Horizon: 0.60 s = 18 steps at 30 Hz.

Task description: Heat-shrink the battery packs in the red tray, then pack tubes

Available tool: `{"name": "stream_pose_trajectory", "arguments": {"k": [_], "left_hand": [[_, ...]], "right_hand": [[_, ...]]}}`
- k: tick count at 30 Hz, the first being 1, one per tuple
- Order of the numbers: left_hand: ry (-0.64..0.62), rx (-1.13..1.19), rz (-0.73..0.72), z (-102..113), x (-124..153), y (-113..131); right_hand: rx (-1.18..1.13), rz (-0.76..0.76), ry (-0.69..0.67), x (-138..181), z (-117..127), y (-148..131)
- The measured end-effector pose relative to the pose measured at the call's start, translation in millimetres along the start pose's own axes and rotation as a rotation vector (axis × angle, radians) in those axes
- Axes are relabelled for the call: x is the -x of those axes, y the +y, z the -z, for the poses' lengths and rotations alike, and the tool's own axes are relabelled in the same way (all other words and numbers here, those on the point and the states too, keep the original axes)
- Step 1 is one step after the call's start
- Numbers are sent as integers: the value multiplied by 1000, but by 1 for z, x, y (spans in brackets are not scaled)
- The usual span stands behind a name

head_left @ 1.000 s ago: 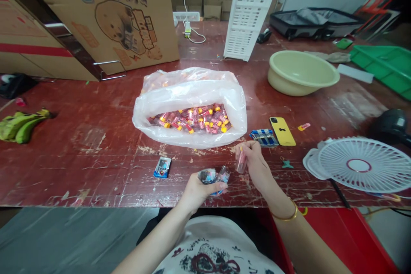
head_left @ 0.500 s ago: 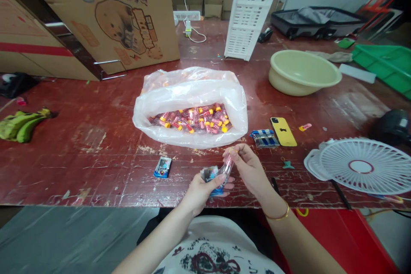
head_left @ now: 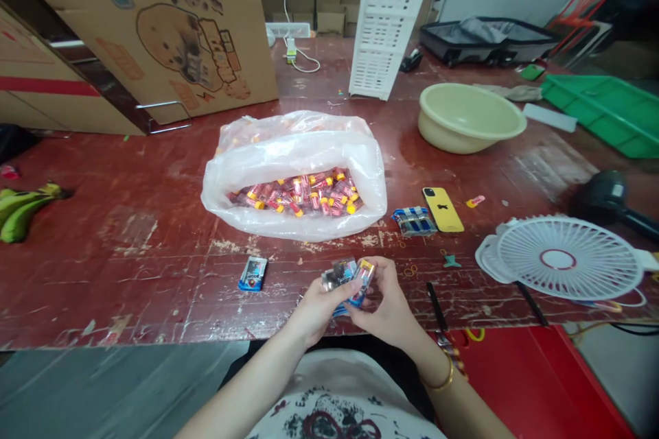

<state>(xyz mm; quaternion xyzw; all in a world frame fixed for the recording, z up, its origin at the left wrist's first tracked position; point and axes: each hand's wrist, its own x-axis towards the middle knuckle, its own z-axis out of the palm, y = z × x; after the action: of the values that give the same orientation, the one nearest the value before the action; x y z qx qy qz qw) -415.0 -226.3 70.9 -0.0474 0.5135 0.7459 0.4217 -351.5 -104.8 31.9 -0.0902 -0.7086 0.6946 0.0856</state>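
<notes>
My left hand [head_left: 320, 302] is closed on several small blue-and-black packets [head_left: 340, 273], its thumb pressed over them. My right hand [head_left: 384, 302] curls round the right side of the bundle, gripping a packet [head_left: 363, 285] with a yellow and pink piece at its top; exactly what that piece is I cannot make out. Left of my hands, a similar small packet [head_left: 252, 274] lies on the table. Beyond them sits a white plastic bag [head_left: 293, 226], its mouth folded open on many small pink-red tubes [head_left: 314, 195] with yellow caps.
To the right lie a row of blue packets [head_left: 414, 221], a yellow phone [head_left: 443, 209], a capped tube [head_left: 476, 201] and a white fan grille [head_left: 592, 257]. A cream basin [head_left: 463, 140] and a white basket stack [head_left: 384, 27] stand behind. Bananas [head_left: 25, 216] and a large carton [head_left: 169, 20] are left.
My right hand has come down from above the packets to their right side. The clear wrapper pulled upward before is now down against the bundle. The camera view has shifted slightly.
</notes>
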Motion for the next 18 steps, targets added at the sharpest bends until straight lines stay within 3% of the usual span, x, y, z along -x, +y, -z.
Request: {"name": "stream_pose_trajectory", "arguments": {"k": [11,15,18], "left_hand": [[28,-30,-25,-1,1,-4],[24,-120,-67,0,1,-6],[36,-178,-24,0,0,-12]], "right_hand": [[-43,54,-13,4,4,-4],[-251,-1,2,-1,10,-2],[-423,-43,130,1,27,2]]}}
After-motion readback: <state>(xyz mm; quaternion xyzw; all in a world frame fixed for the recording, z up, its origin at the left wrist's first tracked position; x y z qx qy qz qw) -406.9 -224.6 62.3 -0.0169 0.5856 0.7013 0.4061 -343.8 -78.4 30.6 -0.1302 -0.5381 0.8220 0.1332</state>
